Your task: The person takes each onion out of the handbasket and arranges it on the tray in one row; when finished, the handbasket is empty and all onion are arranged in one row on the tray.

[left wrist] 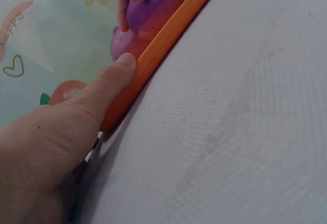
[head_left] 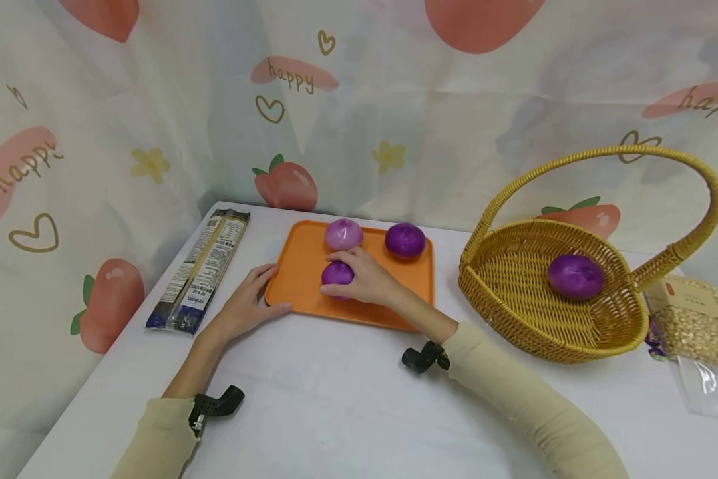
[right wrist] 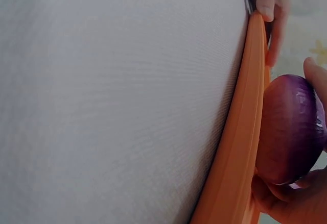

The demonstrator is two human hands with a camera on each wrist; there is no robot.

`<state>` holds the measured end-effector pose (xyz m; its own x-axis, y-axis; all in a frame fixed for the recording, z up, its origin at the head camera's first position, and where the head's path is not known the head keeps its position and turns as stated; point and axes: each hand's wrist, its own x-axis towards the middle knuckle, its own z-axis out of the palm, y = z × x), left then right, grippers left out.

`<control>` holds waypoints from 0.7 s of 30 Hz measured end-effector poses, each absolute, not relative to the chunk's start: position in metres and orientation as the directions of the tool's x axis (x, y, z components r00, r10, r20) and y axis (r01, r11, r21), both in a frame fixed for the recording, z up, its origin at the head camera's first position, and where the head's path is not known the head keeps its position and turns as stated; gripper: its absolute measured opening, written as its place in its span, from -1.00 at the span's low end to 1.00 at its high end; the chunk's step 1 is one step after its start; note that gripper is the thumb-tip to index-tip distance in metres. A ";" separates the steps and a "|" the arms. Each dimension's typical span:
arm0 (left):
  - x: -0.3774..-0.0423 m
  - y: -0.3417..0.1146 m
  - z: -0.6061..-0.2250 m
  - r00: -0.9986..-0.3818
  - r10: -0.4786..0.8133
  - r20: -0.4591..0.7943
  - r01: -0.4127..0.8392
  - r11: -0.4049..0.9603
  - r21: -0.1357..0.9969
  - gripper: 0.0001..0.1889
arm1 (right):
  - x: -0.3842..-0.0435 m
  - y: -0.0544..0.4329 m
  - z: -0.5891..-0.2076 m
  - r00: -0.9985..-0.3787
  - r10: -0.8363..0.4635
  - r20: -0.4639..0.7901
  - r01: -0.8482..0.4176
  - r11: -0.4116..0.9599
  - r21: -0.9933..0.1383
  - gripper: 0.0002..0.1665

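Observation:
An orange tray (head_left: 299,266) lies on the white table with three purple onions on it. My right hand (head_left: 367,276) grips the nearest onion (head_left: 337,278), thumb and fingers on opposite sides. In the right wrist view that onion (right wrist: 291,132) sits just inside the tray's rim. Behind it are a paler onion (head_left: 343,235) and, to the right, a dark onion (head_left: 405,241). At the tray's near left corner, my left hand (head_left: 245,306) holds the edge between thumb and fingers. The left wrist view shows its thumb (left wrist: 115,73) against the rim; most of the other fingers are hidden there.
A wicker basket (head_left: 514,329) with a tall handle stands to the right, one purple onion (head_left: 575,277) inside. Beyond it lies a clear bag of pale grains or flakes (head_left: 697,326). Left of the tray is a long flat printed packet (head_left: 199,273). A patterned cloth hangs behind.

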<state>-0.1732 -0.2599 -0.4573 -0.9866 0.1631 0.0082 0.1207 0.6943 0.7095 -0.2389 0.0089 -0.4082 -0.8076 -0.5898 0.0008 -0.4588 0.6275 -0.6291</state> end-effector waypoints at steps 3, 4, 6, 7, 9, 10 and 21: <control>-0.173 -0.259 -0.457 -0.987 0.160 0.009 0.119 0.698 0.706 -0.03 | -0.239 0.010 -0.408 -0.808 -0.589 0.017 -0.467 0.624 -0.626 -0.23; -0.173 -0.259 -0.457 -0.987 0.159 0.008 0.118 0.700 0.704 -0.03 | -0.239 0.011 -0.408 -0.808 -0.589 0.023 -0.471 0.622 -0.625 -0.24; -0.173 -0.259 -0.457 -0.987 0.158 0.006 0.117 0.701 0.704 -0.03 | -0.239 0.012 -0.408 -0.808 -0.588 0.032 -0.476 0.619 -0.625 -0.25; -0.173 -0.259 -0.457 -0.988 0.155 0.005 0.114 0.701 0.704 -0.03 | -0.239 0.012 -0.408 -0.808 -0.588 0.038 -0.478 0.616 -0.626 -0.25; -0.172 -0.259 -0.457 -0.989 0.151 0.003 0.109 0.700 0.705 -0.03 | -0.239 0.013 -0.407 -0.810 -0.585 0.049 -0.478 0.609 -0.633 -0.26; -0.172 -0.259 -0.458 -0.988 0.154 0.007 0.114 0.701 0.704 -0.03 | -0.239 0.013 -0.407 -0.810 -0.584 0.055 -0.479 0.605 -0.635 -0.26; -0.172 -0.259 -0.458 -0.988 0.157 0.013 0.121 0.703 0.700 -0.03 | -0.236 0.018 -0.401 -0.821 -0.566 0.073 -0.453 0.570 -0.685 -0.26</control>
